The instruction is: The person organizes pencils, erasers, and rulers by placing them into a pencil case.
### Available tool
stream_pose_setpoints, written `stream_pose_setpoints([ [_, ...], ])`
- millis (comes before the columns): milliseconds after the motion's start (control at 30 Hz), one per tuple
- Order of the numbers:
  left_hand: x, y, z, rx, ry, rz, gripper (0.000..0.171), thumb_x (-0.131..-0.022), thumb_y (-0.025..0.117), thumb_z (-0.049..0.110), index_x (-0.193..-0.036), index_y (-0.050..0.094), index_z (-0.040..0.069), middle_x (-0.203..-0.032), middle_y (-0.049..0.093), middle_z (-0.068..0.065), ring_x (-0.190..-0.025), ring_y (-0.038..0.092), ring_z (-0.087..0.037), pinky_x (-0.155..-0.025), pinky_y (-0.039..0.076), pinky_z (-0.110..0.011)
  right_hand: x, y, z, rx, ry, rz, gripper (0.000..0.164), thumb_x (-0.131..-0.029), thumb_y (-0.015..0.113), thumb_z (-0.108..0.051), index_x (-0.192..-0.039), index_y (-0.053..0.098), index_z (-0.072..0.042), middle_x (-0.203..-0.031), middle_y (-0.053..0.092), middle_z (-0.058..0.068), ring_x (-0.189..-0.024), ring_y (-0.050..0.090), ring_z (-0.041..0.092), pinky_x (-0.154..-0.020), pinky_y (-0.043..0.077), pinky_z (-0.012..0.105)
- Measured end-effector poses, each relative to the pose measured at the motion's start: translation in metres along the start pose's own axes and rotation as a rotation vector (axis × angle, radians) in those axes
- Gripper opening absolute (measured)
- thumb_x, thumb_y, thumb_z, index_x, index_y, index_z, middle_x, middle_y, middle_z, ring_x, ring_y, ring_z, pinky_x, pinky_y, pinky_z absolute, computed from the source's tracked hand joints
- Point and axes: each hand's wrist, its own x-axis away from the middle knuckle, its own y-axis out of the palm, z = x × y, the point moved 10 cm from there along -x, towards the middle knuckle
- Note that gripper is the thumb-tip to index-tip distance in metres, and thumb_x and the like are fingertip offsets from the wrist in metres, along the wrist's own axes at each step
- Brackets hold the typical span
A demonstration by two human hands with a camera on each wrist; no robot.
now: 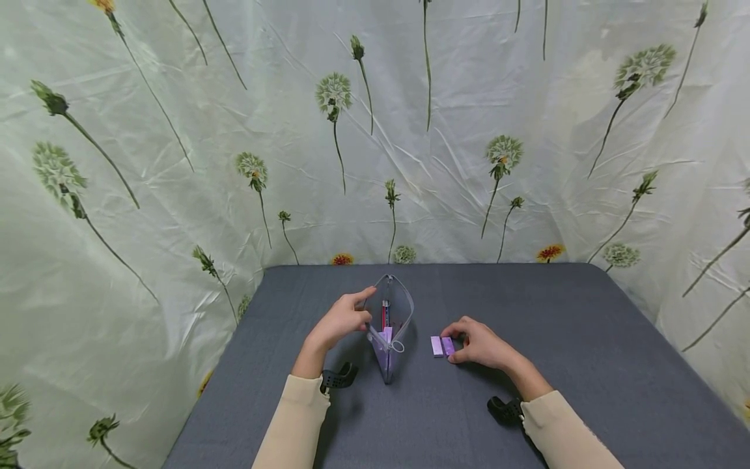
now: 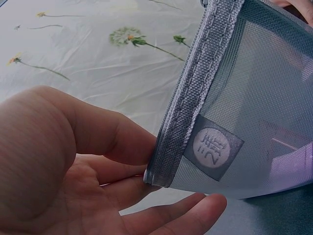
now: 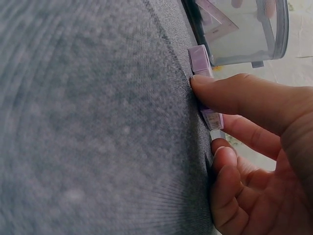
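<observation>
A grey mesh zip pouch [image 1: 383,363] stands unzipped on the table, its mouth spread wide. My left hand [image 1: 344,319] pinches the pouch's zip edge [image 2: 178,122] between thumb and fingers, near a small label. Inside the pouch are pencils [image 1: 384,314], a purple-and-white block and, through the mesh, a flat pinkish see-through piece [image 3: 217,19]. To the right of the pouch lie two small purple erasers side by side. My right hand [image 1: 482,345] pinches the right eraser [image 1: 448,346] at its ends, down on the table. The left eraser [image 1: 436,346] lies free beside it.
The dark grey tabletop [image 1: 504,296] extends around both hands. Behind and beside it hangs a pale sheet [image 1: 445,156] printed with dandelions. Black straps [image 1: 340,376] sit at both wrists. A ring-shaped zip pull [image 1: 398,346] hangs at the pouch's near end.
</observation>
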Motion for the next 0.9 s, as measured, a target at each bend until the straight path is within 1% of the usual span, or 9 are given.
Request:
stream_pose_setpoints([
  [67,0.000,0.000,0.000,0.005,0.001,0.001,0.069,-0.093,0.056,-0.002,-0.157,0.039,0.016,-0.164,0.027,-0.007,-0.121,0.051,-0.032,-0.067,0.049,-0.040,0.000,0.000,0.000,0.009,0.000,0.002,0.038,-0.078,0.087,-0.018,-0.113,0.073,-0.018,-0.102,0.057,0.002,-0.075,0.050,0.017,-0.065,0.043,0.030],
  [133,0.000,0.000,0.000,0.008,0.000,0.000,0.069,-0.093,0.056,-0.002,-0.157,0.039,0.017,-0.164,0.026,-0.007,-0.127,0.048,-0.034,-0.068,0.049,-0.041,0.000,0.000,-0.001,0.019,-0.004,0.005,0.038,-0.077,0.087,-0.017,-0.113,0.073,-0.018,-0.101,0.057,0.002,-0.075,0.050,0.017,-0.065,0.043,0.030],
  [367,0.000,0.000,0.000,0.000,0.000,0.002,0.069,-0.093,0.055,-0.001,-0.157,0.038,0.017,-0.164,0.026,-0.006,-0.132,0.045,-0.034,-0.070,0.050,-0.043,0.000,-0.003,-0.009,0.054,-0.021,0.021,0.039,-0.078,0.086,-0.012,-0.114,0.072,-0.014,-0.099,0.060,0.001,-0.081,0.053,0.019,-0.066,0.046,0.030],
  [433,-0.001,0.000,-0.001,-0.005,0.005,0.001,0.069,-0.093,0.055,-0.001,-0.157,0.038,0.017,-0.164,0.026,-0.007,-0.124,0.050,-0.033,-0.069,0.049,-0.042,0.000,-0.006,-0.010,0.045,-0.012,0.024,0.039,-0.079,0.084,-0.009,-0.115,0.072,-0.012,-0.098,0.062,0.001,-0.082,0.056,0.020,-0.065,0.047,0.031],
  [500,-0.002,-0.001,-0.001,-0.010,0.008,0.001,0.069,-0.093,0.055,-0.001,-0.157,0.038,0.016,-0.164,0.027,-0.007,-0.107,0.056,-0.030,-0.067,0.049,-0.040,-0.001,-0.008,-0.010,0.036,0.005,0.030,0.039,-0.079,0.083,-0.005,-0.116,0.071,-0.011,-0.097,0.065,0.000,-0.083,0.057,0.019,-0.065,0.048,0.033],
  [533,-0.002,-0.001,-0.001,-0.013,0.008,0.001,0.069,-0.092,0.055,-0.002,-0.157,0.038,0.016,-0.164,0.027,-0.007,-0.095,0.056,-0.028,-0.066,0.048,-0.039,-0.001,-0.009,-0.010,0.036,0.013,0.032,0.039,-0.079,0.082,-0.004,-0.117,0.071,-0.011,-0.096,0.066,0.000,-0.082,0.058,0.019,-0.064,0.049,0.033],
  [600,-0.002,-0.001,-0.001,-0.012,0.005,-0.001,0.069,-0.093,0.055,-0.002,-0.158,0.038,0.016,-0.164,0.027,-0.008,-0.078,0.052,-0.024,-0.066,0.048,-0.038,-0.001,-0.011,-0.009,0.039,0.031,0.037,0.041,-0.080,0.081,-0.002,-0.118,0.070,-0.010,-0.093,0.066,0.000,-0.078,0.059,0.018,-0.063,0.049,0.034],
  [700,0.000,0.000,0.000,-0.006,-0.003,-0.005,0.070,-0.093,0.055,-0.002,-0.158,0.037,0.017,-0.164,0.026,-0.008,-0.064,0.045,-0.019,-0.066,0.047,-0.037,-0.001,-0.013,-0.009,0.047,0.047,0.041,0.043,-0.080,0.080,-0.002,-0.120,0.068,-0.008,-0.089,0.066,0.000,-0.074,0.059,0.017,-0.060,0.050,0.034],
  [900,0.002,0.001,0.003,0.000,-0.012,-0.004,0.070,-0.093,0.053,-0.001,-0.158,0.037,0.019,-0.163,0.029,-0.007,-0.054,0.039,-0.016,-0.065,0.044,-0.034,-0.001,-0.015,-0.013,0.043,0.059,0.040,0.045,-0.080,0.079,0.000,-0.123,0.067,-0.007,-0.086,0.065,0.000,-0.071,0.059,0.017,-0.057,0.050,0.034],
])
